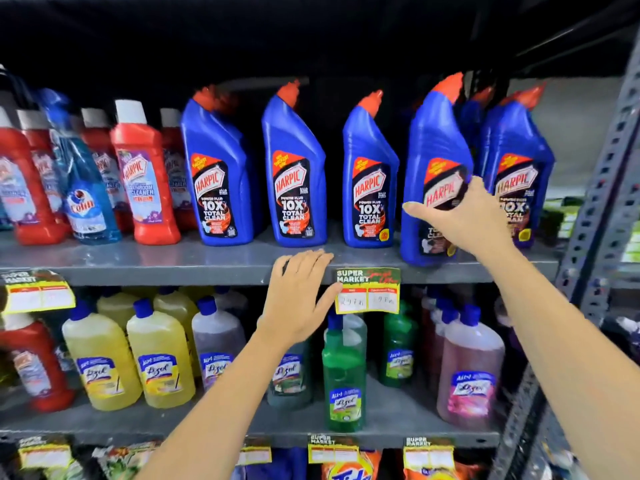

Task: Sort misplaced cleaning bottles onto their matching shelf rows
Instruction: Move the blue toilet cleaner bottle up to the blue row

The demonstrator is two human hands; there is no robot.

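Note:
My right hand [462, 216] grips a blue Harpic bottle [436, 147] with an orange cap at the front edge of the upper shelf [207, 265], tilted slightly. Other blue Harpic bottles [298, 168] stand in a row beside and behind it. My left hand [299, 299] rests open against the shelf's front edge, holding nothing. A light blue Colin bottle [86, 199] stands among the red Harpic bathroom cleaner bottles [147, 174] at the left. On the lower shelf, a red Harpic bottle [33, 365] stands beside yellow Lizol bottles [159, 358].
The lower shelf also carries purple, green [344, 375] and pink Lizol bottles [469, 368]. Price tags [369, 291] hang from the shelf edges. A perforated grey metal upright [599, 202] borders the shelves on the right. Detergent packs sit on the bottom row.

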